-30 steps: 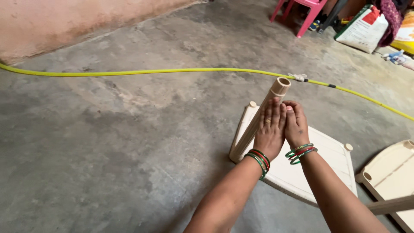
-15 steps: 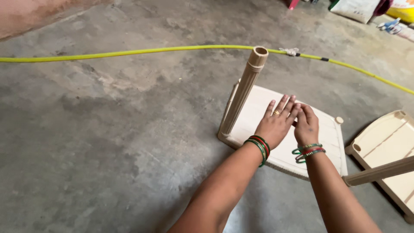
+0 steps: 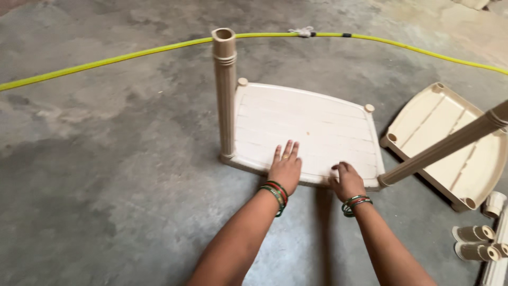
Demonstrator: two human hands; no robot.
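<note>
Two hands flat on one cream plastic shelf panel (image 3: 312, 124) lying on the grey concrete floor (image 3: 106, 175), centre of frame; left hand (image 3: 286, 168) rests palm-down on the panel's near edge, fingers spread and straight, pinching nothing; ring on one finger, green and red bangles at the wrist; right hand (image 3: 347, 180) sits just right of it on the same near edge, fingers curled over the rim, touching the panel, not closed around any loose part; same kind of bangles at that wrist.

One ribbed cream tube leg (image 3: 225, 90) stands upright in the panel's near-left corner socket, open end up; second tube leg (image 3: 444, 145) joins at the near-right corner and leans steeply away to the right, running out of frame at its top; far-left and far-right corners show only short round stubs.

Second cream panel (image 3: 450, 143) lies on the floor to the right, near the first but apart from it, round sockets visible at its corners; the leaning leg crosses above it.

Several short cream tube pieces (image 3: 476, 241) lie at the near-right edge, well apart from both hands.

Yellow hose (image 3: 132, 53) runs across the far floor from left to right, with a white knot of cloth (image 3: 301, 32) tied on it behind the upright leg.
</note>
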